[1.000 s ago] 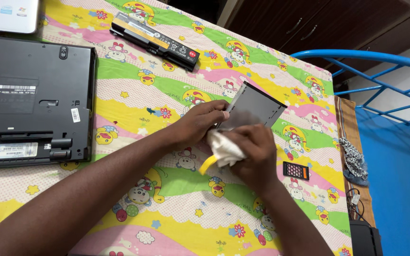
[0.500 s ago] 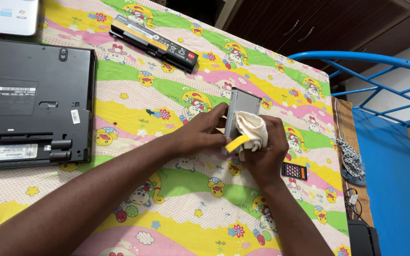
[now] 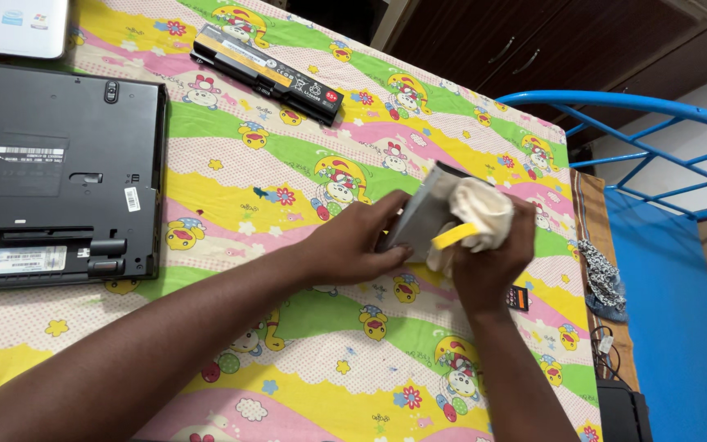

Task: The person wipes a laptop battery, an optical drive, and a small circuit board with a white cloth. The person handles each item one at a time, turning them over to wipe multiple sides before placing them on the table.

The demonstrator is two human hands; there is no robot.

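Head view, going left to right: a black laptop (image 3: 51,172) lies bottom-up at the left edge of the desk (image 3: 231,188), which has a bright cartoon-print cover. A long black battery pack (image 3: 267,72) sits further back, well apart from the hands. Near the middle, the left hand (image 3: 353,245) is clamped on the edge of a flat grey drive (image 3: 423,217), holding it tilted up off the cover. The right hand (image 3: 488,262) is closed around a cream cloth (image 3: 480,213) pressed onto the drive. A blue metal chair (image 3: 648,139) stands at the right.
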